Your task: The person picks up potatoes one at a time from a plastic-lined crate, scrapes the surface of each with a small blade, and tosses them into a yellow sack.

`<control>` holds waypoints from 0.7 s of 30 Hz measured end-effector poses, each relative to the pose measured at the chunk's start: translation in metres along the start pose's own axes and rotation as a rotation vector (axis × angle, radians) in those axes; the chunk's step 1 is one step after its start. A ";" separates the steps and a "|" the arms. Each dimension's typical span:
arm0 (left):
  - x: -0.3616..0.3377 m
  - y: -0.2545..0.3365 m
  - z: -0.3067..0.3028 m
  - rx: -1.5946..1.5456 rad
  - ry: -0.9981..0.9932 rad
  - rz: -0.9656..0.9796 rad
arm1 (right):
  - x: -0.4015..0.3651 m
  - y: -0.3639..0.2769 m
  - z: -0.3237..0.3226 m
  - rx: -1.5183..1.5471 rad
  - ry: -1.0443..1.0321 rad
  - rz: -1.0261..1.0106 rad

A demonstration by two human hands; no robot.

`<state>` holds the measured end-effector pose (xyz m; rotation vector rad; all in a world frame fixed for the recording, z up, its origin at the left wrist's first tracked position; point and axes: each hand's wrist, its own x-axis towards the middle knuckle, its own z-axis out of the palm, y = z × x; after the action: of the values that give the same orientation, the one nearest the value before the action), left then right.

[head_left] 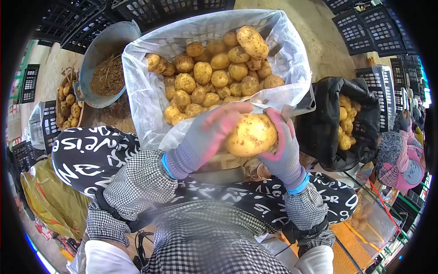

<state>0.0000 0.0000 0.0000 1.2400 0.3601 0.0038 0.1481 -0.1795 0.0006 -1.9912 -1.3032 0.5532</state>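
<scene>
A large dirt-specked potato (252, 135) is held over the near edge of a crate lined with white film (137, 98). My right hand (286, 153), in a grey and pink glove, grips it from the right, thumb and fingers curved around its side. My left hand (200, 139), gloved alike, lies along the potato's left side with its fingers stretched out, slightly blurred by motion. Inside the crate is a heap of potatoes (203, 73). One big potato (252, 42) rests on top at the far right of the heap.
Left of the crate stands a blue tub (129, 34) with soil in it. A black-lined crate (319, 123) with potatoes is on the right, and a basket of potatoes (68, 107) at far left. Black crates (372, 29) are stacked behind. Another person (401, 155) sits at far right.
</scene>
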 end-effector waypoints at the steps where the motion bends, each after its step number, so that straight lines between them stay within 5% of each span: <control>1: -0.002 0.001 0.010 0.153 0.053 0.088 | 0.000 0.000 0.000 -0.016 0.029 -0.039; 5: 0.003 -0.007 0.006 0.555 0.115 0.275 | 0.002 0.005 0.007 -0.084 0.092 -0.200; 9: 0.003 -0.007 -0.005 -0.074 0.008 -0.067 | -0.002 0.001 0.002 -0.038 0.080 -0.166; 14: 0.006 -0.004 0.013 -0.209 0.079 -0.138 | -0.005 -0.005 -0.007 0.061 0.051 -0.003; 20: 0.004 0.005 0.015 -0.211 0.059 -0.160 | -0.005 -0.010 -0.007 0.981 -0.045 0.310; 21: 0.006 -0.002 0.011 -0.240 0.069 -0.169 | -0.007 -0.006 -0.006 0.918 -0.057 0.310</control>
<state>0.0080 -0.0100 0.0002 0.9716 0.5084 -0.0538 0.1457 -0.1863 0.0092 -1.3829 -0.5683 1.1182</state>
